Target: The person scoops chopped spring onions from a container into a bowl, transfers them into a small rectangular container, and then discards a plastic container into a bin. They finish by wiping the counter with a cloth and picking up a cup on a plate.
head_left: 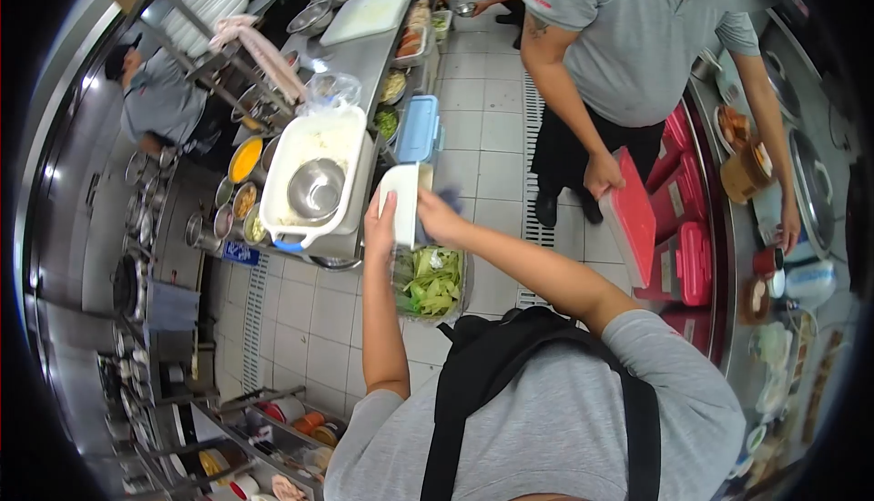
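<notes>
My left hand [381, 221] grips a white rectangular container [401, 205] by its near side, holding it tilted on edge in front of me. Against the container's right side, my right hand [442, 220] is closed on a dark blue cloth [448, 197], which is smeared by motion. Below both hands sits a clear tub of green leaves [431, 283]. To the left, a metal bowl [316, 189] rests inside a large white bin [350, 128] at the counter's end.
A co-worker [610, 55] stands at the right, holding a red-lidded container [630, 219]. Red bins [681, 264] line that side. A light blue lidded box [418, 130] is beyond my hands. Sauce pots [246, 160] stand left of the bin. Another person [164, 91] works far left.
</notes>
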Demonstrator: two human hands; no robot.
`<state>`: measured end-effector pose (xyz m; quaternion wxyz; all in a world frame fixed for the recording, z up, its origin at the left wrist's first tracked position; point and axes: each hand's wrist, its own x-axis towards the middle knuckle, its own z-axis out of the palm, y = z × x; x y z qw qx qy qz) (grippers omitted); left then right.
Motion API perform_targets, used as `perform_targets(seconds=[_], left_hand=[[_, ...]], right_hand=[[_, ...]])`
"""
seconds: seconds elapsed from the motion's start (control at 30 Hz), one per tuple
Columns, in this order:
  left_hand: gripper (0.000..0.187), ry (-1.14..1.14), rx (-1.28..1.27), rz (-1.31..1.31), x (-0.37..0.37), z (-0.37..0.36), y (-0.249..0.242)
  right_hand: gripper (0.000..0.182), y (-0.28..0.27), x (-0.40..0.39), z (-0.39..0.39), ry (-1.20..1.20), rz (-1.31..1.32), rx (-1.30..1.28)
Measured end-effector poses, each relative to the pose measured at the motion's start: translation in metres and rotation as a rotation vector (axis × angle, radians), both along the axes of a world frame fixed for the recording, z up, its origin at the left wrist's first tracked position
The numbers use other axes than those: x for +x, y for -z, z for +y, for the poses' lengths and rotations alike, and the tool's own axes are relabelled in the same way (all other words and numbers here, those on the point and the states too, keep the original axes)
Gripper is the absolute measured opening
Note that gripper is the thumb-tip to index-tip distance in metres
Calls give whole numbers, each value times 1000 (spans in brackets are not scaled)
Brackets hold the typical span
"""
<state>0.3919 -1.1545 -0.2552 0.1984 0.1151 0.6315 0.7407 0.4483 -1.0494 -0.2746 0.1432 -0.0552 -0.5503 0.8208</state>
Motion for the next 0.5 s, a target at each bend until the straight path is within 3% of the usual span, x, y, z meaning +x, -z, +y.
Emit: perform_targets(seconds=[0.07, 0.1, 0.2, 0.23, 0.27, 0.33, 0.4, 0.47, 0.5], left_hand=[[47, 239, -178, 214, -2, -2, -6], [47, 298, -234, 272, -4, -1, -1], [47, 241, -299, 463, -6, 1, 15], [47, 140, -429, 616, -14, -3, 19], [47, 34, -549, 771, -22, -7, 22], [48, -145, -451, 348, -39, -15, 42], [52, -105, -725, 613, -78, -40, 131], [58, 282, -1621, 783, -14, -14, 68], [60, 289, -1337, 754, -16, -14, 103]], right_hand=[[33, -10, 23, 17, -380, -217, 51], [33, -17, 26, 28, -348, -215, 51], [25, -31, 38, 59, -701, -474, 604], [25, -10, 37, 65, -676, -162, 808], [25, 12, 43, 73, -641, -174, 803], [26, 17, 69, 86, -551, -398, 959], [29, 23, 104, 100, -459, -454, 866], [34, 31, 142, 110, -350, -520, 675], [37, 24, 159, 115, -377, -623, 597]])
